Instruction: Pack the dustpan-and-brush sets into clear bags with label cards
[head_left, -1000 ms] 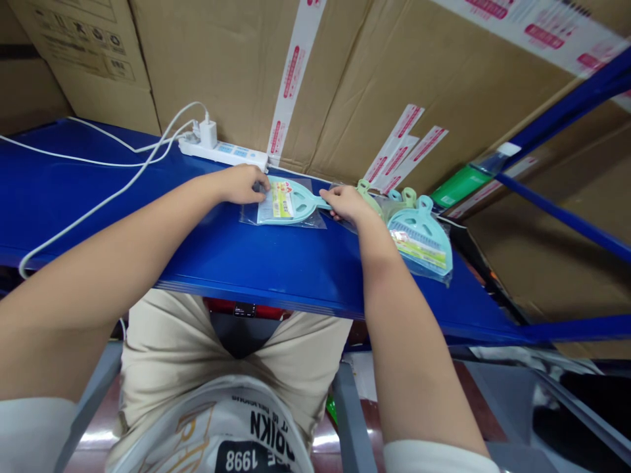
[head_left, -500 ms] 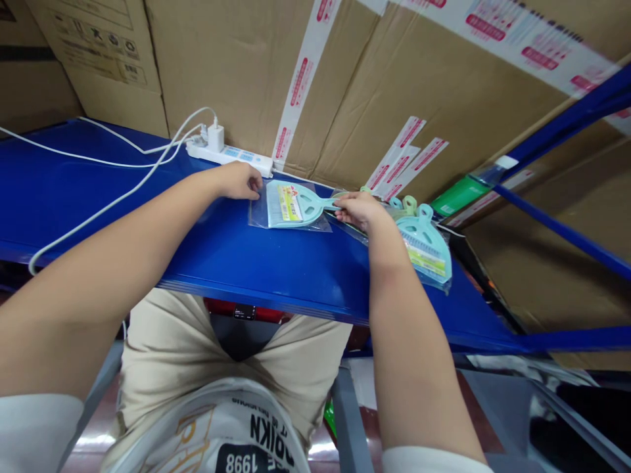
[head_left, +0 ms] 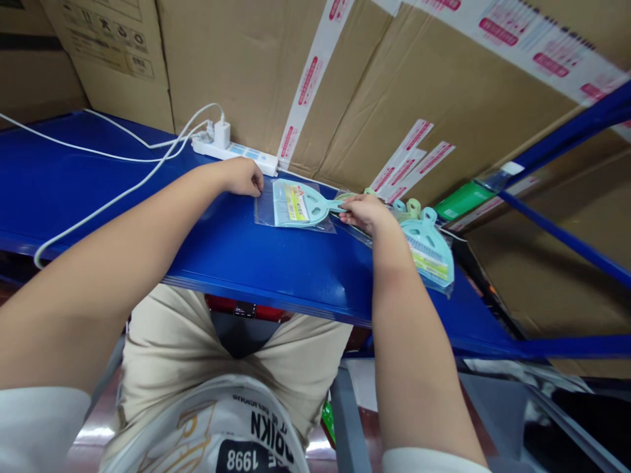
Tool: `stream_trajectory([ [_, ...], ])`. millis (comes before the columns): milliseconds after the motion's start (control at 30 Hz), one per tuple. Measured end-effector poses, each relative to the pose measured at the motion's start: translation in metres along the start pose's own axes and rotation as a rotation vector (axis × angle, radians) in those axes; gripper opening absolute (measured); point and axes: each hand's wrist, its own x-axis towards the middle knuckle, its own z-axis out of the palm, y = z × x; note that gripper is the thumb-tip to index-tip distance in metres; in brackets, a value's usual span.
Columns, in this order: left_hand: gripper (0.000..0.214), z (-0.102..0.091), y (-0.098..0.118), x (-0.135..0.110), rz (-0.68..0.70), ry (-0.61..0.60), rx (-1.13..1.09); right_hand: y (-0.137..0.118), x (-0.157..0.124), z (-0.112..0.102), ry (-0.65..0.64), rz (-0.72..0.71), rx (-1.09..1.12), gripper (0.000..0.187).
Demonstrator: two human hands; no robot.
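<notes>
A light-blue mini dustpan (head_left: 284,209) with a yellow label lies on the blue shelf, partly in a clear plastic bag (head_left: 265,209). My right hand (head_left: 365,211) is closed around the dustpan's handle. At the bag's left edge is my left hand (head_left: 245,176), its fingers pinched together on the plastic. Beside my right wrist rests another light-blue dustpan and brush set (head_left: 428,246), bagged and labelled. Several more handles, green and blue, show behind it, partly hidden by my right hand and arm.
A white power strip (head_left: 207,148) with a plugged-in charger and white cables stands at the back of the blue shelf (head_left: 276,263). Large cardboard boxes (head_left: 236,66) rise behind. A green-labelled bottle (head_left: 466,199) lies back right, near a blue frame bar (head_left: 566,230).
The fingers of my left hand have drawn together at the bag's edge. My right hand keeps its hold on the handle. The whole view has shifted slightly.
</notes>
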Motion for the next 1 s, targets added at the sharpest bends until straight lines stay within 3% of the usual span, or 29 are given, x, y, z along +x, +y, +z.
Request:
stream_trajectory([
  [200, 0.052, -0.004, -0.002, 0.0, -0.029, -0.006, -0.008, -0.001, -0.001, 0.0, 0.06, -0.019, -0.038, 0.04],
  [467, 0.061, -0.014, 0.005, -0.018, -0.054, 0.189, -0.105, -0.002, 0.0, -0.006, 0.055, -0.066, 0.072, 0.041],
  [667, 0.053, -0.04, 0.009, -0.028, -0.077, 0.293, -0.27, -0.009, -0.006, -0.004, 0.005, -0.082, 0.128, 0.04],
  [833, 0.048, -0.057, -0.02, -0.053, -0.138, 0.227, -0.014, -0.023, -0.011, 0.018, -0.11, -0.056, 0.17, 0.042],
  [933, 0.072, -0.053, -0.043, -0.083, -0.312, 0.275, 0.16, -0.035, -0.012, 0.041, -0.181, -0.074, 0.142, 0.04],
  [1000, 0.089, -0.047, -0.059, -0.102, -0.472, 0.17, 0.202, -0.046, -0.011, 0.058, -0.225, -0.107, 0.107, 0.038],
])
